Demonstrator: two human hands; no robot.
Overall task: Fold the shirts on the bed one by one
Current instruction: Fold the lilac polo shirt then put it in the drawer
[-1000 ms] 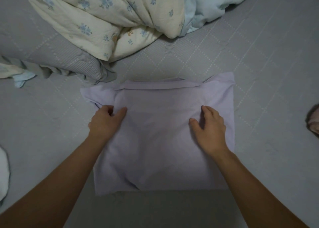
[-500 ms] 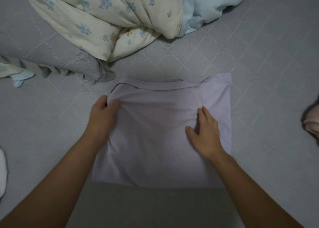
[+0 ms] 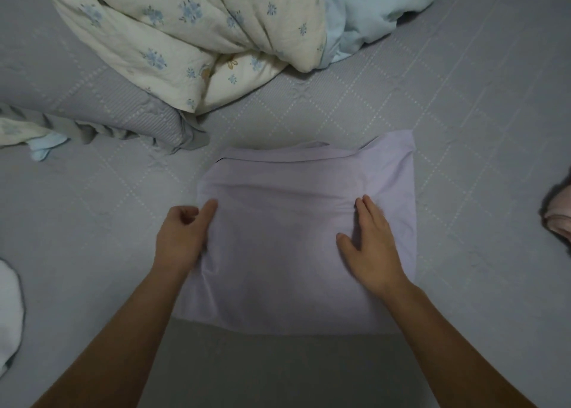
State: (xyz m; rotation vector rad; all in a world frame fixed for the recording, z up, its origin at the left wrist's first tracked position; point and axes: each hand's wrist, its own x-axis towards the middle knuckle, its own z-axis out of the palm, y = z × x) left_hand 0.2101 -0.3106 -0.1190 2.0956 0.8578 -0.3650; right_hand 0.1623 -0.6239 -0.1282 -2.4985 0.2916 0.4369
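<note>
**Between my hands: the lilac shirt, one side turned in, one still out**

Straight ahead of me on the grey quilted bed (image 3: 463, 104) lies the lilac shirt (image 3: 296, 253), collar edge away from me and hem toward me, so its long axis runs from my body outward. My left hand (image 3: 182, 237) sits at the shirt's left edge, fingers curled in and the thumb laid on the cloth; I cannot tell whether that grip actually pinches any fabric. My right hand (image 3: 370, 243) lies flat on the shirt with fingers straight, pressing it down a little inside the right edge. Beyond those fingers a strip of cloth still reaches out to the right, up to a peaked far corner. As I judge it, the coming fold turns on that strip: it lies right of my right hand, which is much the nearer one.

No brand, label or writing is readable on the shirt. A floral duvet (image 3: 191, 36) is heaped well beyond it, a pink garment (image 3: 560, 216) lies at the right edge, and something white (image 3: 7, 308) at the left.
</note>
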